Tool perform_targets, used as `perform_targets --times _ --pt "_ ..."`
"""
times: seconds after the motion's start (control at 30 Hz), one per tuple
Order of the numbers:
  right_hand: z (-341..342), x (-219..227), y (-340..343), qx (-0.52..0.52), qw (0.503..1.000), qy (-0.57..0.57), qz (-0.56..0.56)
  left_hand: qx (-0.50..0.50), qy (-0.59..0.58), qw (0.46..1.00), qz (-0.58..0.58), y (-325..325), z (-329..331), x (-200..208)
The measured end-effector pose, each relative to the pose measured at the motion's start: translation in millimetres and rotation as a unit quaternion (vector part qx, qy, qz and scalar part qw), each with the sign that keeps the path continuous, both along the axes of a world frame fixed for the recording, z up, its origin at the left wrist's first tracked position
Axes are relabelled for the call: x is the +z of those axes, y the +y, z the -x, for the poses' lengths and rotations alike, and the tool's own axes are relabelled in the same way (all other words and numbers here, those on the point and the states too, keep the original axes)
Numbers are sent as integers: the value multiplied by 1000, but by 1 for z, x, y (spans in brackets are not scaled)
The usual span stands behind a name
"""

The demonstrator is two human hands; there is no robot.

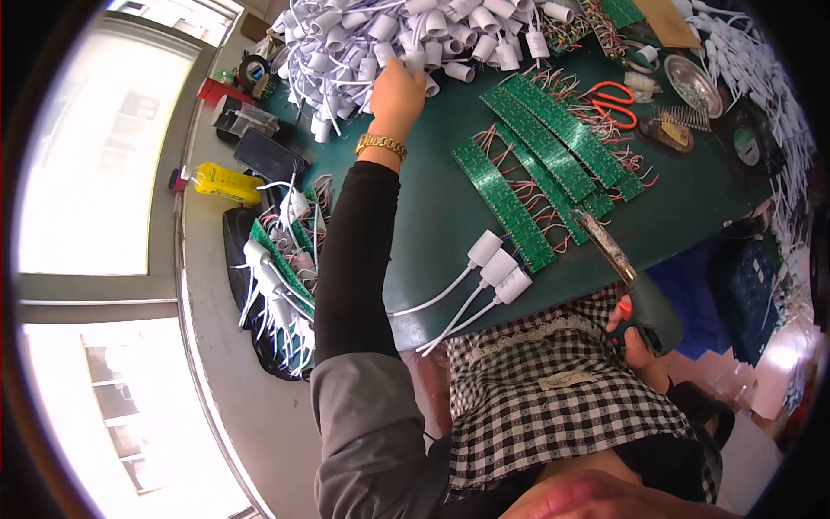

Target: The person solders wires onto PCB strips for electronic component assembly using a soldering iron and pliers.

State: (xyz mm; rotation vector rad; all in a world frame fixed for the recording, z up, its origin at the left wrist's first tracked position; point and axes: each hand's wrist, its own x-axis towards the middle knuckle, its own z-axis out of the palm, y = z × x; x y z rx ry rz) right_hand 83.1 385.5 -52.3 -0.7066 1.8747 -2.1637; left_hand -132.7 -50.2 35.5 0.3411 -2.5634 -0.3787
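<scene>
My left hand (398, 97), a gold-coloured bracelet at its wrist, reaches to the near edge of a heap of white cable sockets (346, 43). Its fingers close on one white cable socket (415, 62). At the table's near right edge, my right hand (638, 348) grips what looks like a soldering iron (608, 248), with a metal shaft and a thick dark handle. The shaft points toward strips of green circuit boards (506, 203) with red and white wires. Three white sockets (498, 266) lie against the nearest strip, their cables trailing toward me.
Orange-handled scissors (612, 104), a metal dish (693, 85) and a spring-shaped holder (683, 118) stand at the right. At left are a phone (270, 156), a yellow bottle (226, 183) and finished-looking boards with sockets (275, 281). Blue bins (713, 298) stand below right.
</scene>
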Motion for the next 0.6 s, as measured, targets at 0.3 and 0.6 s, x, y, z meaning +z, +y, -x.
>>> perform_targets --times 0.3,0.6 --pt "0 3 -7 -67 996 -58 20 11 96 981 -166 -24 -26 37" --pt "4 8 -6 -66 993 -49 83 -260 90 913 300 -1 19 27"
